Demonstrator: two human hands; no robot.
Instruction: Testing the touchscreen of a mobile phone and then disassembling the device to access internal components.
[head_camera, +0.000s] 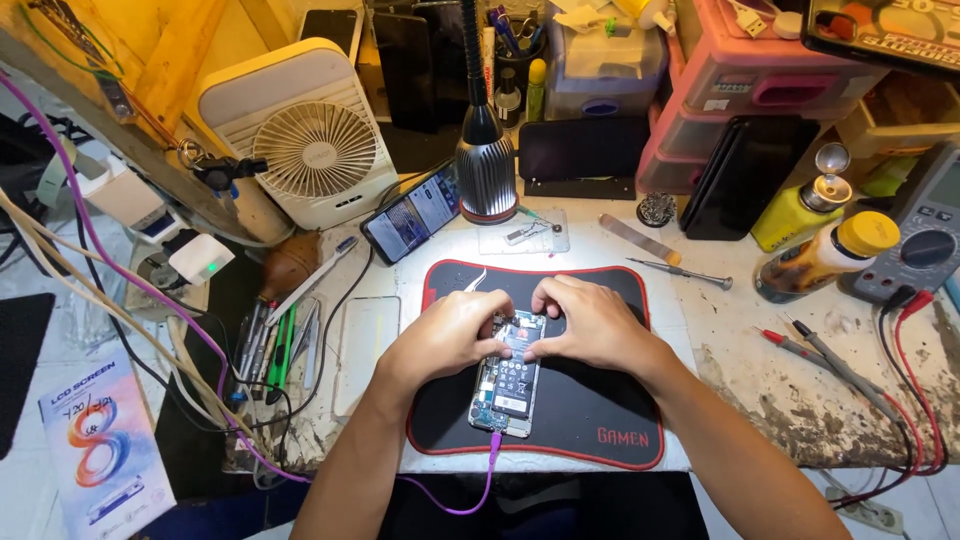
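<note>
The phone (508, 385) lies face down on the black mat (590, 410) with its back cover already off, so the battery and the boards above and below it are bare. A purple cable (470, 495) is plugged into its bottom edge and runs off the near side of the desk (800, 400). The work looks to be partway through: the case is open, but the battery sits in its place and no loose part of the phone can be seen on the mat beside it.

Both hands are at the phone's top end. The left hand (450, 335) comes in from the left with its fingers curled down onto the upper left corner; the right hand (590, 325) comes in from the right with its thumb and fingers bent onto the upper right edge. Their fingertips nearly meet over the top board. They seem to press or pinch something small there, but the fingers hide it, so I cannot tell whether either hand holds a part or only bears on the phone. The lower half of the phone sticks out toward the person, clear of both hands.

A lamp (486, 170) shines on the mat from behind. A screwdriver (680, 270) lies on the desk just past the mat's right corner, untouched, and a second phone (412, 215) with a lit screen leans behind the mat to the left.
</note>
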